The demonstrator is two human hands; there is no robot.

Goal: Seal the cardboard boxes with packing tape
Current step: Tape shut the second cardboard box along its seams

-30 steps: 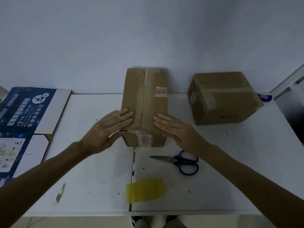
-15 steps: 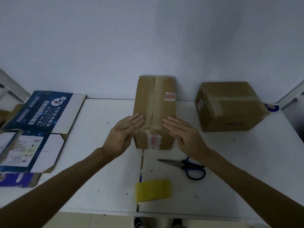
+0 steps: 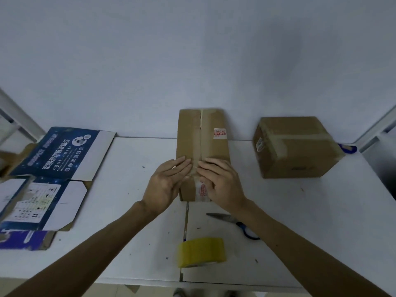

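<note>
Left grip: held nothing, fingers straight, pressed flat on the box top, left of the seam
Right grip: same deal, right of the seam
Tape roll: sat on the desk, closer in than both grips
Box insides: flaps shut, couldn't tell

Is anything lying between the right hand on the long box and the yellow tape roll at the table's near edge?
Only the scissors: they lie flat on the table between the right hand, which rests on the box, and the tape roll, blades pointing left across that line. A lifted hand would likely clear them.
</note>
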